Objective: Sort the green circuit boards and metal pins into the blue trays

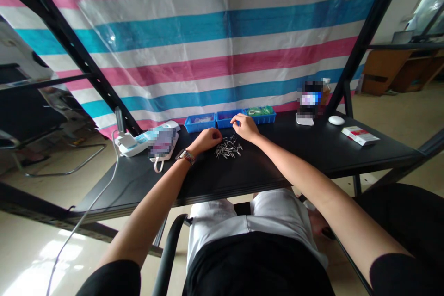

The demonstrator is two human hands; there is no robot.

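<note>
While seated at the black table [333, 148], has the left hand [209, 138] curled just beside the loose pile of small metal pieces [228, 149], spread between both wrists on the table. Has the right hand [245, 127] bent-fingered at the middle blue bin [222, 123]. Cannot tell of anything grasped in either. Shows green contents [259, 111] in the right blue bin [268, 118].

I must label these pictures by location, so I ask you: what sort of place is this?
It looks like an indoor workspace, perhaps a small workshop: a black table carries a row of blue bins and a loose pile of small metal pieces.
</note>
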